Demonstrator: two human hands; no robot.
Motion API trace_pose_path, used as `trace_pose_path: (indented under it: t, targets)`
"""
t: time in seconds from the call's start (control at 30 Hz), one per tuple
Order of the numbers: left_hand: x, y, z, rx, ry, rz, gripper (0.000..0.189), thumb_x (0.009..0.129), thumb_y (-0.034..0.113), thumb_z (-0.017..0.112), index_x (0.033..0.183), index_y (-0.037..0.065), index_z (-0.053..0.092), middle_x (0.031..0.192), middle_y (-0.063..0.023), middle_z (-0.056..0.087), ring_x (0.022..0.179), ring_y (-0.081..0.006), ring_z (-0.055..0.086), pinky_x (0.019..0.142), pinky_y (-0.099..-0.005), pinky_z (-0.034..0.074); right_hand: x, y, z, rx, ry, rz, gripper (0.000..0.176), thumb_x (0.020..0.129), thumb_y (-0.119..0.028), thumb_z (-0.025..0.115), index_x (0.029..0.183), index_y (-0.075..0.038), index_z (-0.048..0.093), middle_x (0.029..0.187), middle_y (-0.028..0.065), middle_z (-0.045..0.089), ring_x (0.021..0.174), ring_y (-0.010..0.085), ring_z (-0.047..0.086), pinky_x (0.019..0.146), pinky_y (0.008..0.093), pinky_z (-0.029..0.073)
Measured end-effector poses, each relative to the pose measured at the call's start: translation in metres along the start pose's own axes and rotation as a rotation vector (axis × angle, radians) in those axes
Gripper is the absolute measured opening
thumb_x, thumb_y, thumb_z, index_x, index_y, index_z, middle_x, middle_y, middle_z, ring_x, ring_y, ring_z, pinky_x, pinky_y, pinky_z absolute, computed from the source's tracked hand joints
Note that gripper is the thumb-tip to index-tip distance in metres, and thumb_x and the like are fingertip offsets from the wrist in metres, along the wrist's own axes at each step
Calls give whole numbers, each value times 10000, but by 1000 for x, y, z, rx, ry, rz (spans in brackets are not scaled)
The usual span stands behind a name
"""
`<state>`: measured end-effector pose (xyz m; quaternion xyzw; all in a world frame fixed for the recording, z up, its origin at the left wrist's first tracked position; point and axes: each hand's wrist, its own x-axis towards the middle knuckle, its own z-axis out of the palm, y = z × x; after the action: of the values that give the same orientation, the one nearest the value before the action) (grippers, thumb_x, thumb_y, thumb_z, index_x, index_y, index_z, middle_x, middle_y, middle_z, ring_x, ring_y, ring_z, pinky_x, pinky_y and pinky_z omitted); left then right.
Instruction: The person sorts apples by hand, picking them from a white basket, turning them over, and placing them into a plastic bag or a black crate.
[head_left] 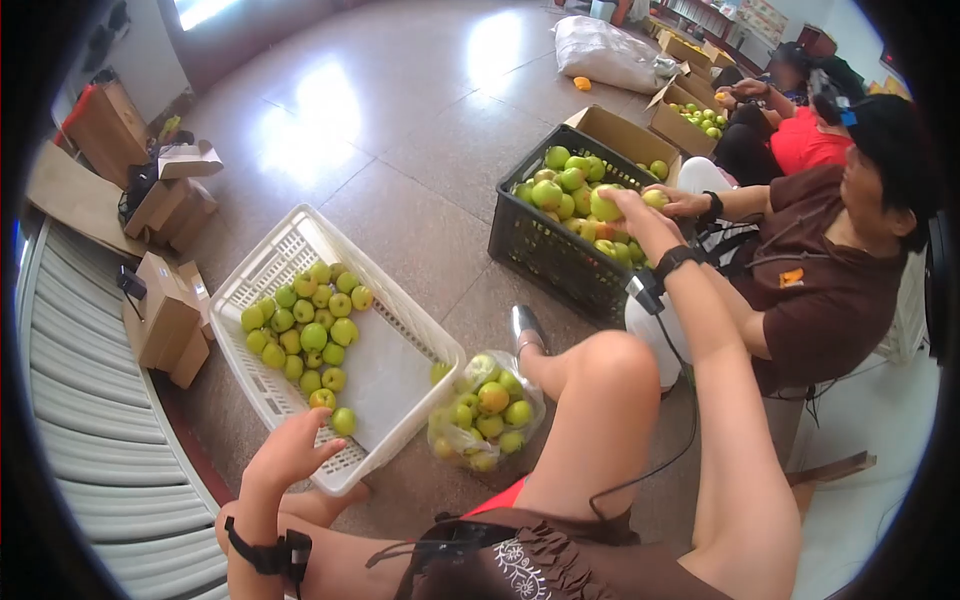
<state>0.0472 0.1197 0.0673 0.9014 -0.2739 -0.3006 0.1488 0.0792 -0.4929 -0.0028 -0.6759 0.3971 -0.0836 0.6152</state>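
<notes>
My right hand (642, 222) reaches over a black plastic crate (560, 262) heaped with green apples, its fingers closed on a green apple (604, 204). At the near left corner of a white plastic basket (400, 455), my left hand (292, 446) is empty, with thumb and fingers apart. Closest to its fingertips is a single green apple (343, 421) inside the basket. Many more green apples (300, 330) are gathered along the basket's left side. Between basket and crate, a clear plastic bag (487, 412) full of green apples rests on the floor beside my leg.
To the right sits a co-worker (820, 250), whose hand (686, 204) holds an apple close to mine. Another person (800, 135) sits beyond, near cardboard boxes (680, 125) of apples. A white sack (610, 55) lies behind. Cardboard boxes (165, 310) and a slatted surface (95, 400) are left.
</notes>
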Motion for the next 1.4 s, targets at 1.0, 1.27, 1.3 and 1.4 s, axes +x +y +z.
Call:
trace_pose_path:
  t: [1.0,1.27,1.3,1.4]
  targets:
    - [5,-21,3,-13,177,42,402,835,248,553,1147,10,469,1033,-192,567,992,-331,524,853,-389,413,-89,-68,238,-905,-599,-722,402,782,-347,602,1045,-42,593,961,153,622,887,252,587,754,348,470]
    - [-18,-40,1,31,247,82,396,791,199,588,1122,11,476,1031,-205,553,974,-353,514,820,-418,415,-235,90,409,-1008,-1023,-1086,343,703,-411,610,792,-84,660,767,152,642,708,316,617,602,420,483]
    - [-21,-40,2,-47,223,37,412,781,178,598,1137,15,471,1031,-210,548,963,-359,515,818,-410,417,-263,74,404,-1116,-1085,-1093,376,677,-434,618,719,-62,651,730,154,636,686,310,617,580,419,481]
    - [-23,-53,7,-74,238,141,427,765,162,619,1134,11,467,1029,-210,545,908,-339,545,792,-400,433,-297,55,392,-1080,-1103,-1202,314,650,-346,631,765,-56,663,734,137,638,718,316,615,598,410,486]
